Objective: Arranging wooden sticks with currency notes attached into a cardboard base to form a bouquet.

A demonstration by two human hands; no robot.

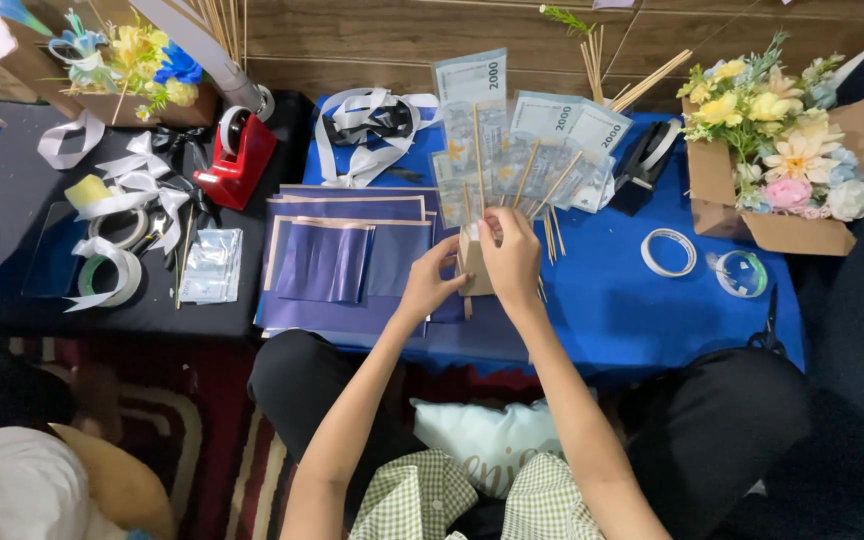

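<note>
Head view: far right, a cardboard box [742, 200] holds pastel flowers [782, 140]; far left, another box [167, 108] holds yellow and blue flowers [142, 55]. Mid-table on the blue cloth [632, 300], a small tan block [474, 265] carries wooden sticks [527, 175] topped with banknotes [512, 130]. Left hand [430, 285] curls its fingers against the block's left side, holding it. Right hand [512, 255] covers the block's top right, fingertips pinched at the stick bases. Purple paper sheets [342, 260] lie just left.

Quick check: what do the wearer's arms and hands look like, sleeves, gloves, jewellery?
Both forearms are bare; left hand and right hand wear no gloves. No rings, watch or bracelets are visible. Short green-and-white checked sleeves end near the elbows. Both arms look slim.
</note>
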